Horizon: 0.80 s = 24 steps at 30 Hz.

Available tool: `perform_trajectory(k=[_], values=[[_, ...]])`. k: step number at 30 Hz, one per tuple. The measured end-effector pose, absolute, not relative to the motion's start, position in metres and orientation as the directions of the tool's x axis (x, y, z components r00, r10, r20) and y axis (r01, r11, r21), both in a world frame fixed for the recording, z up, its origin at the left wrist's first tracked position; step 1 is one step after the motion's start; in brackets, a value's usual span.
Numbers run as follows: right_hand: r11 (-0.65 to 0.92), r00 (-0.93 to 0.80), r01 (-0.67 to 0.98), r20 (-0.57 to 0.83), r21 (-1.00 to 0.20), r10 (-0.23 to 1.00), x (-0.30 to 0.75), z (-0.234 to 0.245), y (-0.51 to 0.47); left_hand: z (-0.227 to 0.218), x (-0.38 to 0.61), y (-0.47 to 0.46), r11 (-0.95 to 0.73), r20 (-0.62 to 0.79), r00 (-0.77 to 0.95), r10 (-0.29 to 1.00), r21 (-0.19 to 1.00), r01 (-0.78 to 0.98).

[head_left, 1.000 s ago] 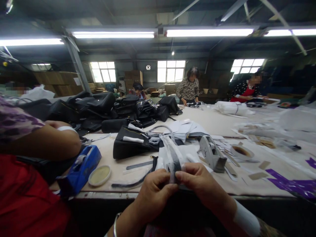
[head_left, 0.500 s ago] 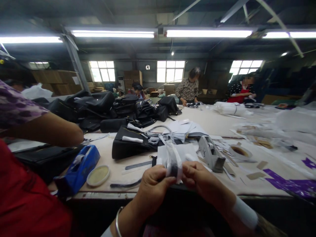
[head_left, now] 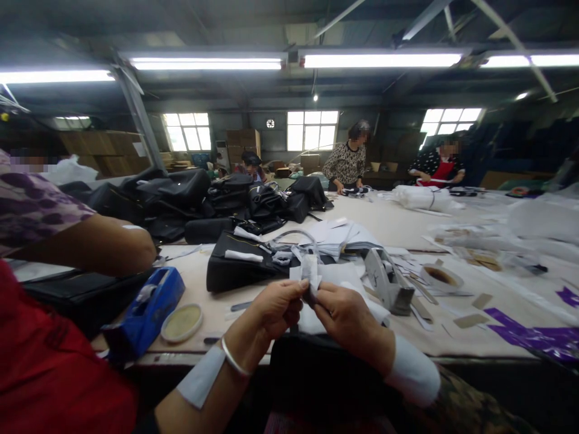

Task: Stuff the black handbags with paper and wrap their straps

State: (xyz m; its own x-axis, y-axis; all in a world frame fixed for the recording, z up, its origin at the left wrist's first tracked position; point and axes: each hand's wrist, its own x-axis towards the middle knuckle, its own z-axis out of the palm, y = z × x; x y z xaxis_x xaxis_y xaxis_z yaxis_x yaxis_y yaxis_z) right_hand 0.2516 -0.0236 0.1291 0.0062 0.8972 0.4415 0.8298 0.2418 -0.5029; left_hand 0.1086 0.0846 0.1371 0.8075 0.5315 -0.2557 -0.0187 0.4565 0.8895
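Note:
Between my two hands is a dark strap covered in whitish wrapping (head_left: 309, 266), its upper part standing up from my fingers. My left hand (head_left: 275, 308) pinches it from the left with thumb and fingertips. From the other side my right hand (head_left: 355, 318) closes on it, the fingers partly hidden. Below the hands a black bag-like shape (head_left: 312, 367) hangs at the table edge; whether the strap joins it I cannot tell. White sheets (head_left: 341, 274) lie behind my hands. A black handbag (head_left: 235, 271) with white-wrapped pieces on it rests just beyond, to the left.
A blue tape dispenser (head_left: 145, 313) and a round shallow dish (head_left: 181, 322) stand left; a grey tape dispenser (head_left: 389, 283) and a tape roll (head_left: 438, 278) are right. Black bags (head_left: 181, 199) are piled behind. A co-worker's arm (head_left: 104, 244) reaches in at left. Purple plastic (head_left: 529, 334) lies right.
Both hands have risen slightly and turned, and the wrapped strap now appears narrower and more bunched between the fingers. More of the black shape below shows. The neighbour's arm has shifted slightly.

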Motion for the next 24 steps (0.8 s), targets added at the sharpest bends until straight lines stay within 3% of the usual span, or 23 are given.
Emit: perform_trajectory(k=[2,4,5,7,8,10,13,16,18,21,24], values=[[0.217,-0.031,0.895,0.431,-0.390,0.902,0.259,0.133,-0.016,0.136,0.117,0.097,0.421,-0.232,0.789,0.569,0.906,-0.037],[0.201,-0.015,0.840,0.348,-0.504,0.937,0.269,0.141,-0.008,0.133,0.122,0.108,0.293,-0.144,0.746,0.650,0.953,-0.071],[0.162,0.019,0.748,0.265,-0.644,0.964,0.275,0.146,-0.003,0.131,0.123,0.112,0.195,-0.072,0.719,0.691,0.977,-0.090],[-0.033,0.098,0.403,0.007,-0.915,0.995,0.286,0.155,0.009,0.126,0.123,0.117,-0.027,0.099,0.670,0.735,0.993,-0.117],[-0.151,0.111,0.192,-0.132,-0.970,0.985,0.291,0.158,0.016,0.123,0.123,0.119,-0.132,0.181,0.652,0.737,0.983,-0.124],[-0.308,0.097,-0.126,-0.321,-0.943,0.942,0.298,0.160,0.031,0.115,0.123,0.119,-0.302,0.307,0.630,0.713,0.946,-0.119],[-0.366,0.076,-0.258,-0.397,-0.894,0.915,0.299,0.154,0.051,0.103,0.125,0.118,-0.451,0.408,0.609,0.680,0.888,-0.091],[-0.343,0.099,-0.205,-0.369,-0.917,0.924,0.294,0.147,0.062,0.095,0.126,0.120,-0.492,0.435,0.605,0.667,0.867,-0.080],[-0.285,0.120,-0.085,-0.294,-0.955,0.948,0.293,0.144,0.066,0.092,0.125,0.127,-0.407,0.364,0.659,0.658,0.908,-0.094],[-0.083,0.077,0.294,-0.063,-0.952,0.995,0.297,0.137,0.072,0.089,0.127,0.146,0.064,0.066,0.753,0.655,0.988,-0.142],[0.239,-0.104,0.710,0.236,-0.662,0.966,0.305,0.123,0.077,0.087,0.135,0.166,0.529,-0.217,0.800,0.559,0.837,-0.143]])
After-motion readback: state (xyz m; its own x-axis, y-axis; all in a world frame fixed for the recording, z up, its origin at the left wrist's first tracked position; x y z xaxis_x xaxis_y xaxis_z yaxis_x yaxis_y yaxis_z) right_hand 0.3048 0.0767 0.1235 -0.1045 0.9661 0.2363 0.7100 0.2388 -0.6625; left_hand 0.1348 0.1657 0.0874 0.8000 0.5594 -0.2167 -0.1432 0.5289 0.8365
